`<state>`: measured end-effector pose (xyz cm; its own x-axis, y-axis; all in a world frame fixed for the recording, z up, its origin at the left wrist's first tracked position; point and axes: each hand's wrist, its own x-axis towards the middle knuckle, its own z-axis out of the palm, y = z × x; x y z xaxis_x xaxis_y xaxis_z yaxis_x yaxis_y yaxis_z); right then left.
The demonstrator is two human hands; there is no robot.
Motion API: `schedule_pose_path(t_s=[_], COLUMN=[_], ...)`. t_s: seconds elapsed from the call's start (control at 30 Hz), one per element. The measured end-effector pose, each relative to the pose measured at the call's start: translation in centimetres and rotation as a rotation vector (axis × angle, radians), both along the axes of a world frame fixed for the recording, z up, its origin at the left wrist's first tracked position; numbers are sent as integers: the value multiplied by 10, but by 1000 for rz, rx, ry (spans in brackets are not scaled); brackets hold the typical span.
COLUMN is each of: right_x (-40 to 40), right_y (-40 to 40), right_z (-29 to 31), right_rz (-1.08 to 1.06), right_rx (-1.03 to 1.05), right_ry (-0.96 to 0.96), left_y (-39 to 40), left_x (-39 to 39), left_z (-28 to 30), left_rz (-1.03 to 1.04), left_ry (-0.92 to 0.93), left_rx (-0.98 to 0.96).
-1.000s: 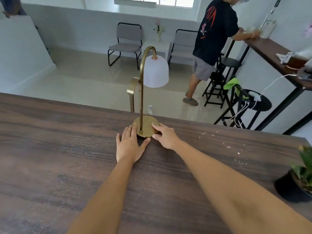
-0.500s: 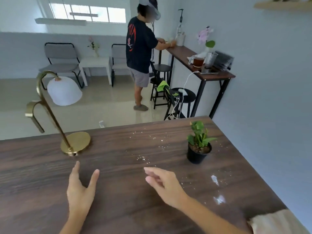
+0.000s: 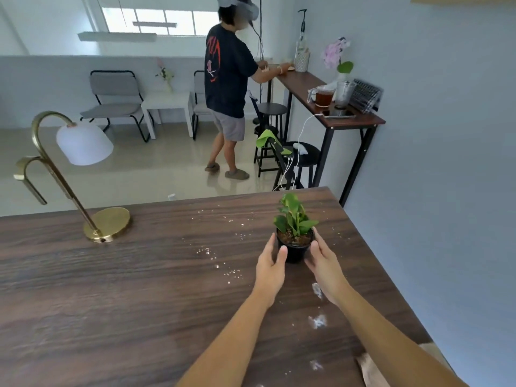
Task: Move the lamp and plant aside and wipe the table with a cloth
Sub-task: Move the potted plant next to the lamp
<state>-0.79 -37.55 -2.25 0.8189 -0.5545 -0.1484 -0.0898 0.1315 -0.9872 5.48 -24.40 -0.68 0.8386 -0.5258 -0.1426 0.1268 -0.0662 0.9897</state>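
Observation:
A small green plant in a black pot (image 3: 295, 247) stands on the dark wooden table (image 3: 111, 303), toward its right side. My left hand (image 3: 270, 268) cups the pot's left side, thumb across its front. My right hand (image 3: 325, 265) presses against the pot's right side. The brass lamp (image 3: 107, 224) with a white shade stands at the far left edge, untouched. A beige cloth (image 3: 371, 371) lies at the near right corner, partly hidden by my right arm. White crumbs and smears (image 3: 317, 321) are scattered around the plant.
The table's right edge runs close to a pale wall (image 3: 446, 191). Beyond the far edge another person (image 3: 226, 88) stands at a narrow side table (image 3: 329, 99) with black stools (image 3: 303, 160); grey chairs (image 3: 114, 99) stand further back.
Both hands have left the lamp's base and crossed to the right. The view swung right with them. They now close around the plant pot from both sides.

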Motion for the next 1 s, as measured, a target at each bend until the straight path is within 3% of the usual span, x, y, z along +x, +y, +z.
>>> schedule_pose_path(t_s=[0.27, 0.67, 0.83, 1.0], right_x=[37, 162, 197, 210], right_y=[58, 286, 341, 347], right_z=[17, 41, 26, 11], right_rz=[123, 483, 493, 487], right_rx=[19, 63, 18, -57], right_ry=[-47, -37, 32, 131], left_y=[54, 281, 333, 344], left_x=[17, 94, 118, 129], left_z=[17, 33, 21, 12], left_rz=[164, 531, 592, 580], left_ry=[-38, -72, -55, -44], left_rx=[-79, -58, -11, 41])
